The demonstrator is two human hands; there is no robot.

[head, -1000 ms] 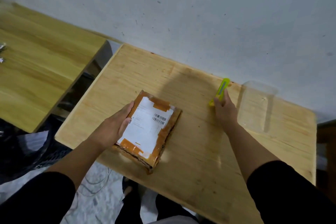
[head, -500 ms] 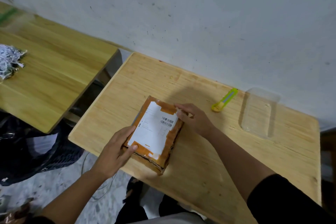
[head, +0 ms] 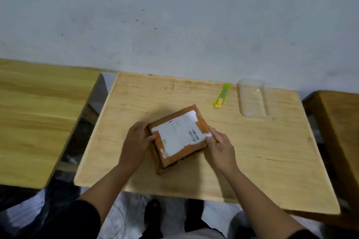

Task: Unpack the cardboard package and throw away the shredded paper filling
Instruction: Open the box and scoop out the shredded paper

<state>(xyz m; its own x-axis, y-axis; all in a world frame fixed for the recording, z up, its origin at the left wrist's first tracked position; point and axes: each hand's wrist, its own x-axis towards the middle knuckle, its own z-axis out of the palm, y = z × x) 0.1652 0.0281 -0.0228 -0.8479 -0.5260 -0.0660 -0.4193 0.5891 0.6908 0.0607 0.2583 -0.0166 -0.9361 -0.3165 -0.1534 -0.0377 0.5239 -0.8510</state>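
Observation:
A brown cardboard package (head: 179, 137) with a white shipping label and tape lies flat in the middle of the light wooden table (head: 252, 157). It is closed. My left hand (head: 137, 141) clasps its left edge, thumb on the top face. My right hand (head: 218, 146) grips its right edge near the label's corner. No shredded paper shows.
A yellow-green box cutter (head: 221, 95) lies at the back of the table, apart from the package. A clear plastic container (head: 252, 100) lies to its right. A second wooden table (head: 38, 118) stands at the left, a darker one (head: 342, 132) at the right. The wall is close behind.
My right hand left the box cutter and came to the package's right edge. Both hands have turned the package so its label reads sideways. The view has swung to face the table squarely.

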